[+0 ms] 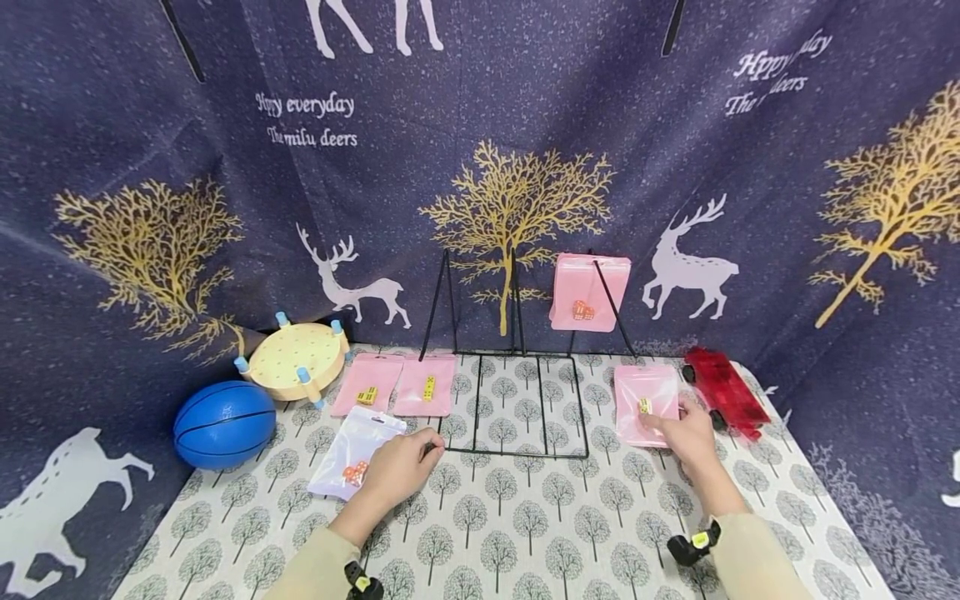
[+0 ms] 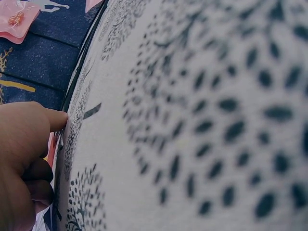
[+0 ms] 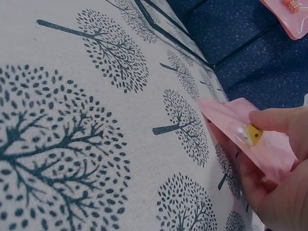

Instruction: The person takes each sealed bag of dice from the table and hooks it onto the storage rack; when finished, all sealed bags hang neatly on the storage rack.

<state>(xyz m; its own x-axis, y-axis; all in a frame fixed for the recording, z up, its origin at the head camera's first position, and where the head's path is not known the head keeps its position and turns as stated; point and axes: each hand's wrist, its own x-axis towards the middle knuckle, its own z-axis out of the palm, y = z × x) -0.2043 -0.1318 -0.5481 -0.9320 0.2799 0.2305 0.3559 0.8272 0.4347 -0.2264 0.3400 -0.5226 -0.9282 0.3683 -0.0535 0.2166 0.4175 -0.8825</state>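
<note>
A pink zip bag (image 1: 633,379) with yellow dice showing through it is pinched by my right hand (image 1: 693,433), thumb in front and fingers behind. In the right wrist view the bag (image 3: 274,154) is tilted, its near edge off the cloth. My left hand (image 1: 402,465) is at the front left corner of a black wire rack (image 1: 517,455), fingers curled, with fingertips at the wire. One pink bag (image 1: 588,283) with orange dice hangs from the rack's right hook. Beside my left hand lies a white bag (image 1: 341,454) with orange dice, partly hidden by that hand.
Two pink bags (image 1: 365,375) with yellow dice lie left of the rack. Further left are a blue ball (image 1: 225,425) and a round wooden piece (image 1: 296,358) with blue-tipped legs. A red toy truck (image 1: 723,392) stands at the right, near the patterned curtain.
</note>
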